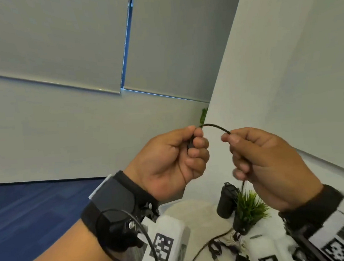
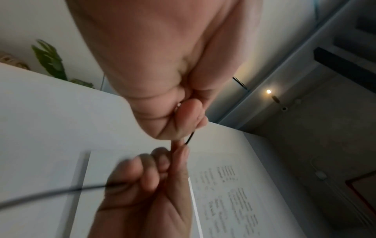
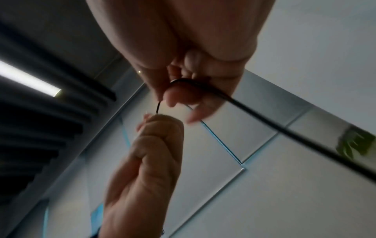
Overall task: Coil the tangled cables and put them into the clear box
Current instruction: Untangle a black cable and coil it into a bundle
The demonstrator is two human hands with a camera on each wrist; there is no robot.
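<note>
Both hands were raised above the white table (image 1: 279, 226). The left hand (image 1: 169, 161) curled its fingers around one end of a thin black cable (image 1: 214, 126). The right hand (image 1: 267, 164) pinched it just beside, a short arc bridging them. More tangled cables (image 1: 218, 247) lay on the table, near a small green plant (image 1: 248, 206).

walls: pale grey (image 1: 44, 129) | blinds: drawn (image 1: 48, 37) | floor: blue carpet (image 1: 30, 211) | ceiling: strip light (image 3: 28, 78)
</note>
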